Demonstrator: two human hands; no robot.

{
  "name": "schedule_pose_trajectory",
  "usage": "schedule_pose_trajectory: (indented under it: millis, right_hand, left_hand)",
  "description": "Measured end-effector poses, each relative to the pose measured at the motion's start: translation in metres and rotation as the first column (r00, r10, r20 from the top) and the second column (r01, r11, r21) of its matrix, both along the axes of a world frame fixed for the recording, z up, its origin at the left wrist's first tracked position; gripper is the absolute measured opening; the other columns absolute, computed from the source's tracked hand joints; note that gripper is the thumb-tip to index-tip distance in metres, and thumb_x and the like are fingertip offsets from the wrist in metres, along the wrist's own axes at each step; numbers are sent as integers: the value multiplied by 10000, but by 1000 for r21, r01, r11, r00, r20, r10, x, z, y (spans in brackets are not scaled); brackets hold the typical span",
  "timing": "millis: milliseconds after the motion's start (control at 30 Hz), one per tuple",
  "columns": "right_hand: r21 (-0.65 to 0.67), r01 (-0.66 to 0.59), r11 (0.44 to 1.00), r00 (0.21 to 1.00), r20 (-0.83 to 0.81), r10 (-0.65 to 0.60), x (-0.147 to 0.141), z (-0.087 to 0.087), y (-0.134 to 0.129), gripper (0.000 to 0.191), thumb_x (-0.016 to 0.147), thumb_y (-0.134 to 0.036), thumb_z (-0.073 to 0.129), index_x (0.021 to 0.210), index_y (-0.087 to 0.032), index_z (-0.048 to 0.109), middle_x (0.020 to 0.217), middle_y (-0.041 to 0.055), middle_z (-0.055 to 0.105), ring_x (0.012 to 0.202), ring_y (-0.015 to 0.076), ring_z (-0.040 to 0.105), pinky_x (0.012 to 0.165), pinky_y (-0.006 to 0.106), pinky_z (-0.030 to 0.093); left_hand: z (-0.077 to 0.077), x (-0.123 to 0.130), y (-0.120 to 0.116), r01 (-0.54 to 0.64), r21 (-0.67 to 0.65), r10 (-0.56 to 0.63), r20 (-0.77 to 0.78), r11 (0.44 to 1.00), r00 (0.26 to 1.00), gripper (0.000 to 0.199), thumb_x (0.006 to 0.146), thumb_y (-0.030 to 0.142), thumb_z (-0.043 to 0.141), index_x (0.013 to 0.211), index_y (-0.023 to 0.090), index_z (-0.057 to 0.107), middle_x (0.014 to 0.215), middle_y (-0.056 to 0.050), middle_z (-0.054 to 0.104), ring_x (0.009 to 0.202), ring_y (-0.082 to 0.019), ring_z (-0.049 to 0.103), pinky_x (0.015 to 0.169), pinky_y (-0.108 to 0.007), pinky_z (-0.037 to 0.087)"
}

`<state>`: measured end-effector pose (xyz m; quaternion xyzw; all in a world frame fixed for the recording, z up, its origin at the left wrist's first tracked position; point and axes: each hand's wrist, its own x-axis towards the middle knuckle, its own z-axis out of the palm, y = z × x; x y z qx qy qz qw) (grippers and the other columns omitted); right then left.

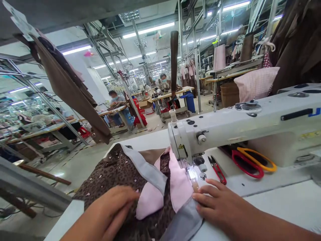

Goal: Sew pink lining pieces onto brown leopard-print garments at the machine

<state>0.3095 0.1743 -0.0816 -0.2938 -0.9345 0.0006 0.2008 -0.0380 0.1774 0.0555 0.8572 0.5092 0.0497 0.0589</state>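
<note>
Two hands: the left hand (105,211) and the right hand (220,204), both bare, both on the cloth in front of the sewing machine (225,134).
Left hand: released, lying flat with fingers together on the pink lining (150,201) and the leopard-print brown fabric (120,174), not gripping.
Right hand: released, fingers spread and pressing down on the grey binding strip (185,221), just beside the presser foot (192,174).
Garment: layered leopard print, pink lining and grey binding, lying on the white desk (276,204), with its pink edge running under the presser foot, which is lit by the machine's lamp.
Near the right hand: red-handled thread snips (217,170) lie just beyond the fingers; red-handled scissors (247,164) overlap yellow-handled scissors (258,159) further right, against the machine's base.
Containers: a brown box (229,93) stands behind the machine under a pink checked cushion (255,83); a blue bin (190,102) and a cardboard box (144,103) stand further off. Their contents cannot be made out.
Overhead: a brown fabric panel (70,90) hangs at left.
Beyond: two co-workers (116,100) sit at distant desks, one of them masked (163,78).
</note>
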Motion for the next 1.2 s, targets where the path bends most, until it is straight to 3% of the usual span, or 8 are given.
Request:
schedule_pose_trajectory:
  millis: [167, 300, 400, 533, 900, 1033, 1133, 1200]
  right_hand:
    - [-190, 0, 982, 1000, 28, 6, 1, 13, -5, 360, 880, -250, 664, 1238, -219, 630, 1412, 40, 608, 1298, 258, 522, 1198, 526, 241]
    - [-169, -15, 986, 999, 26, 20, 2, 11, -3, 379, 901, -269, 642, 1274, -209, 610, 1440, 59, 585, 1298, 265, 518, 1192, 539, 240]
    - [-174, -27, 984, 999, 32, 34, 3, 11, -3, 373, 899, -274, 641, 1261, -192, 607, 1443, 66, 579, 1302, 278, 512, 1197, 547, 225]
    - [-204, -30, 978, 998, 53, 41, 3, 15, -4, 416, 845, -246, 672, 1250, -176, 607, 1438, 80, 578, 1295, 304, 513, 1192, 558, 222]
    - [-232, 8, 973, 1000, 8, -6, 2, 24, -9, 286, 929, -145, 578, 1200, -194, 653, 1410, 54, 606, 1274, 277, 531, 1192, 521, 227]
    - [-204, -2, 979, 999, 38, 10, 5, 30, -8, 289, 931, -180, 602, 1216, -183, 652, 1445, 73, 582, 1304, 284, 513, 1188, 541, 241]
    - [-176, 3, 984, 998, 58, 8, 6, 32, -7, 288, 927, -189, 611, 1211, -175, 651, 1458, 76, 570, 1295, 281, 515, 1186, 548, 245]
    - [-150, 11, 989, 998, 66, -2, 5, 31, -7, 282, 938, -208, 610, 1215, -170, 647, 1450, 78, 577, 1288, 273, 516, 1186, 542, 247]
  left_hand:
    - [-4, 76, 66, 16, -141, -28, -81, 990, 996, 442, 943, 239, 552, 1384, 210, 545, 1321, -92, 652, 1242, -218, 589, 1098, -420, 443]
    - [-9, 84, 90, -1, -232, -47, -202, 973, 978, 328, 825, 326, 767, 1109, 181, 689, 1113, -63, 703, 1144, -266, 619, 1038, -549, 444]
    - [4, 73, 78, -10, -244, -31, -164, 970, 986, 108, 841, 255, 706, 925, 197, 742, 953, -34, 724, 999, -219, 652, 972, -445, 474]
    - [17, 50, 50, -6, -276, 5, -5, 961, 1000, 225, 910, 303, 542, 909, 267, 765, 915, 9, 743, 884, -157, 672, 836, -268, 496]
    - [-2, 19, 27, -73, -139, 101, 201, 988, 974, 331, 943, 506, 508, 847, 265, 712, 831, 20, 735, 796, -156, 682, 736, -232, 521]
    - [-8, 33, 21, 70, 171, -97, 152, 983, 984, 180, 899, 393, 583, 866, 318, 743, 855, 37, 765, 772, -156, 711, 704, -231, 539]
    - [-23, 68, 8, 270, 489, -318, 16, 830, 948, 199, 872, 265, 586, 998, 326, 727, 945, 35, 778, 834, -153, 728, 734, -232, 565]
    - [-37, 97, 2, 417, 448, -467, 2, 791, 884, 270, 851, 146, 526, 1015, 277, 696, 950, 23, 772, 842, -132, 724, 762, -207, 580]
